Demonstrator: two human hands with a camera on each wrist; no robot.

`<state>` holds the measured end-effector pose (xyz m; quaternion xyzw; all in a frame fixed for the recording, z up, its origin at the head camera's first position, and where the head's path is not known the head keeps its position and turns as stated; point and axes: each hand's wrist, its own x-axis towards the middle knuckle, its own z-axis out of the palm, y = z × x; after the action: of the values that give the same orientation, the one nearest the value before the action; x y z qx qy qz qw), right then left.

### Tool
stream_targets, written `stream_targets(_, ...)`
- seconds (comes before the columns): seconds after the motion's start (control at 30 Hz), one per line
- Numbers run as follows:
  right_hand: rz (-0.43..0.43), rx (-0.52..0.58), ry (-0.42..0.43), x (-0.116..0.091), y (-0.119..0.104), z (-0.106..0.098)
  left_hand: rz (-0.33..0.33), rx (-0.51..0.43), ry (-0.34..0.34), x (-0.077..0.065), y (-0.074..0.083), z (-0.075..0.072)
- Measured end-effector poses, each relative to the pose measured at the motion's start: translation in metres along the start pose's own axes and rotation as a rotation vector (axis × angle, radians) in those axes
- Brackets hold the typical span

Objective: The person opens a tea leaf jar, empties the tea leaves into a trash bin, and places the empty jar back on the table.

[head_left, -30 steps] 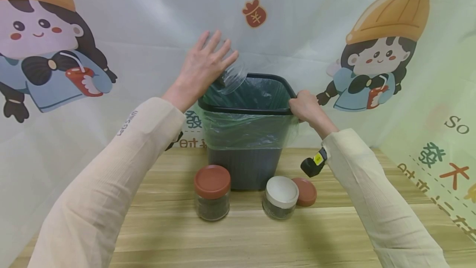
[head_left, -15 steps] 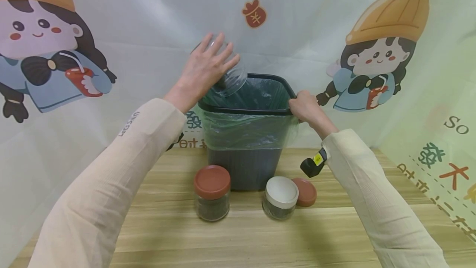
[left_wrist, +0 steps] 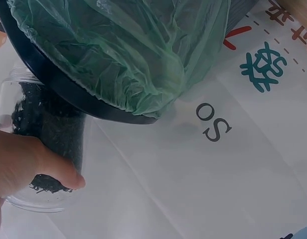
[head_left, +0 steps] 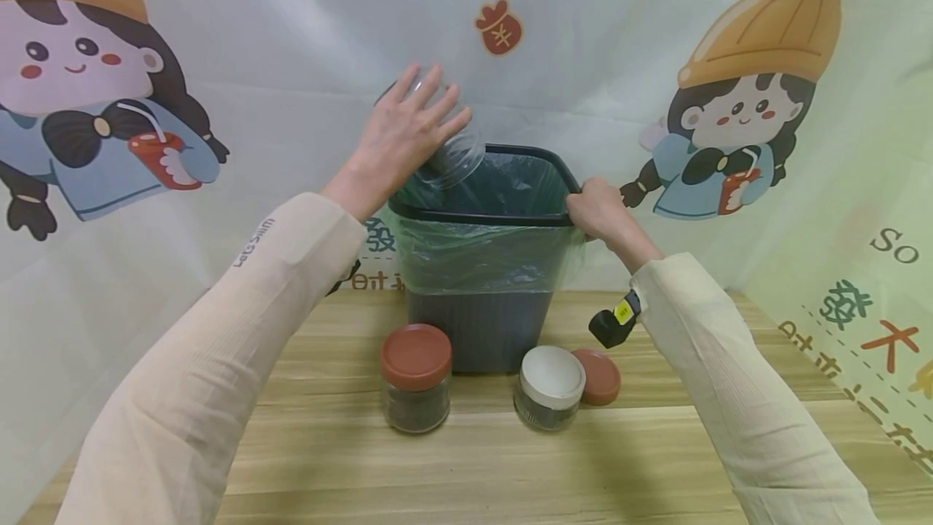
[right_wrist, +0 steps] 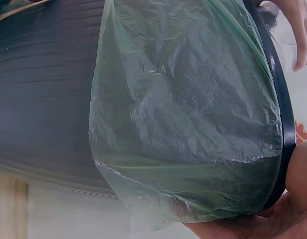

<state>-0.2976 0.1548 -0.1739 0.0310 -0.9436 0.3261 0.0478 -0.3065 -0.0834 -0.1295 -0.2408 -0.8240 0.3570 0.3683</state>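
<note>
My left hand (head_left: 401,132) holds a clear jar (head_left: 462,154) tilted mouth-down over the left part of a dark trash bin (head_left: 477,335). In the left wrist view, dark, shredded dry bits like loose tea (left_wrist: 56,124) lie inside the jar, and the thumb presses along its side. A green bag (head_left: 481,258) lines the bin and folds over its black rim (head_left: 481,218). At the bin's right corner, my right hand (head_left: 601,207) grips the rim, with the thumb and fingers visible around it in the right wrist view.
Before the bin stands a red-lidded jar (head_left: 416,379) with dark contents. To its right are a white-lidded jar (head_left: 551,387) and a loose red lid (head_left: 599,377), on a wood-grain table (head_left: 466,468). A printed sheet (head_left: 583,63) hangs behind the bin.
The left hand has turned the jar slightly, so its base now shows above the fingers and its mouth tips further over the bin. My right hand and the bin stay put.
</note>
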Motion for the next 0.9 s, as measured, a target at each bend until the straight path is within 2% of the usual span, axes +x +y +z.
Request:
stream_targets(0.67,-0.013,-0.009,0.009,0.0002,0.0006,-0.0002,0.019,0.052,-0.009,0.0022,-0.0005,-0.0021)
stream_targets(0.9,-0.011,-0.010,0.008,-0.0001,0.0006,0.0002,0.024,0.049,0.023,0.0027,-0.0005,-0.0028)
